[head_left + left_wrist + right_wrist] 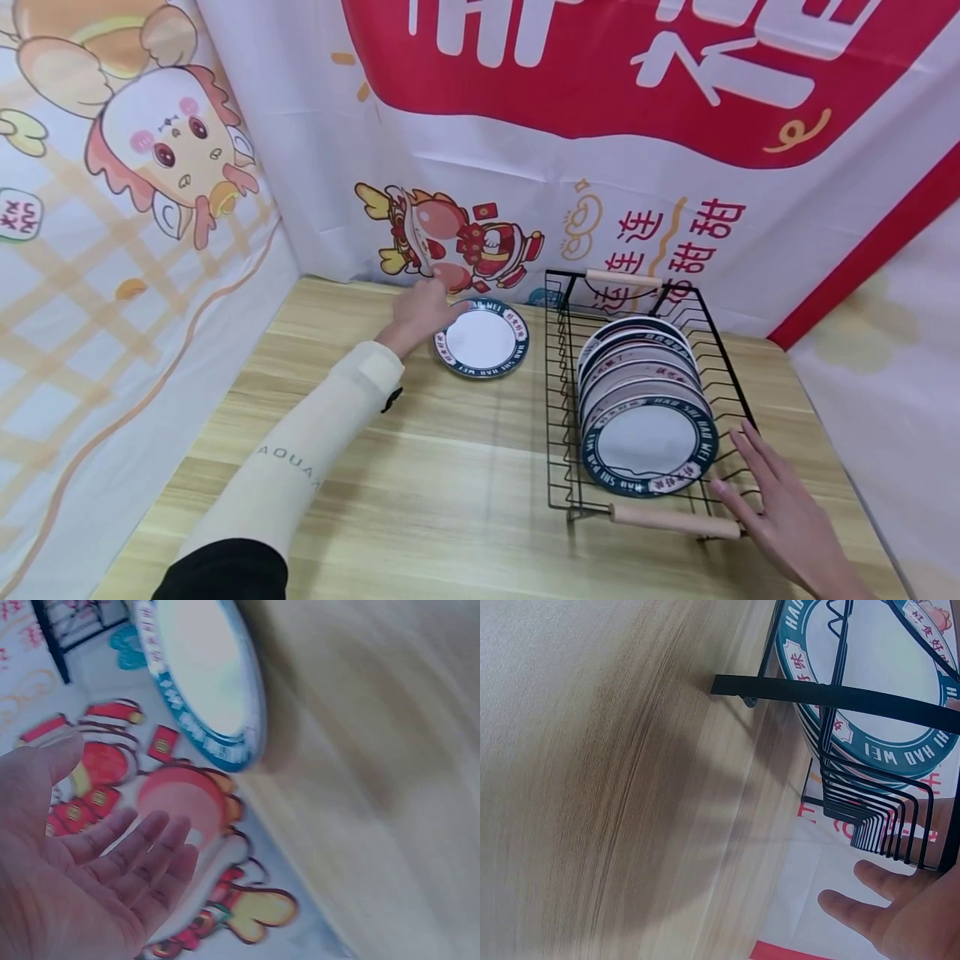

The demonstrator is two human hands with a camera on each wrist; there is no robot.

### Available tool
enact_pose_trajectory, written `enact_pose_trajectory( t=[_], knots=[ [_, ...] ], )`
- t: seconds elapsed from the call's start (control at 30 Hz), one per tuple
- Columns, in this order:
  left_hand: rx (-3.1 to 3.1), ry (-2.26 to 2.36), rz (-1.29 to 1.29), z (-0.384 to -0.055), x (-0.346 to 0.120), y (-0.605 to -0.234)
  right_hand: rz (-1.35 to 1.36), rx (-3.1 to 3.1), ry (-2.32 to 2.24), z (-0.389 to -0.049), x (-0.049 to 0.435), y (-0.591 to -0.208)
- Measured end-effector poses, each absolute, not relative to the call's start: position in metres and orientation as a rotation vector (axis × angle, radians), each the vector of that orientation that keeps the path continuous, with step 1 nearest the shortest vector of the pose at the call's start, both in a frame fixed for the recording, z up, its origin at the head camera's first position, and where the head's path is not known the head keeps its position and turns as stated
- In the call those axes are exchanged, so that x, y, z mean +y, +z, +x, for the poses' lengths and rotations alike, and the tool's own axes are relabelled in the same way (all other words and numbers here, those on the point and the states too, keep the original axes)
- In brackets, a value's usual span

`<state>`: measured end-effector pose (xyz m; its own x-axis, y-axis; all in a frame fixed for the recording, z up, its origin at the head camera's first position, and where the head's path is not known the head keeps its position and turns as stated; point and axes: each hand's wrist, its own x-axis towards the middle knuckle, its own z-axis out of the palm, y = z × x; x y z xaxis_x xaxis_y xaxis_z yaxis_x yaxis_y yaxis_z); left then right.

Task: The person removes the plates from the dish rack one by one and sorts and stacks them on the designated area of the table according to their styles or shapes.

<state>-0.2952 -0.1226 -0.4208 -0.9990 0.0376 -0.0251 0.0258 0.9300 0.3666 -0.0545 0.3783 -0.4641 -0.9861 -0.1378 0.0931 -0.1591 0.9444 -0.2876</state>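
A single round plate [482, 340] with a dark teal lettered rim lies on the table. My left hand [422, 315] is above its left edge, one finger overlapping the rim in the head view. In the left wrist view the left hand [112, 862] has relaxed fingers, apart from the plate [202, 667]. A black wire dish rack [558, 400] holds several similar plates [648, 446] standing tilted in a row. By the rack's near right corner is my right hand [787, 508], fingers spread; whether they touch the wires cannot be told. It grips no plate.
Wooden handles [675, 520] cross the rack's near and far ends. A wood-grain table [420, 500] carries everything. Printed white cloth [480, 150] with red lettering and cartoon figures hangs behind, and more patterned cloth [97, 333] stands along the left side.
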Motion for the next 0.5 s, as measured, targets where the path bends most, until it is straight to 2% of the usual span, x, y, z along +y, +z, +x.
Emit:
enact_pose_trajectory(
  t=[0.27, 0.5],
  knots=[
    [3.128, 0.580, 0.255, -0.283, -0.083, -0.388, 0.210, -3.068, 0.431, -0.058, 0.379, -0.464],
    [3.079, 0.515, 0.475, -0.259, -0.043, -0.354, 0.236, -3.033, 0.448, -0.056, 0.379, -0.465]
  ],
)
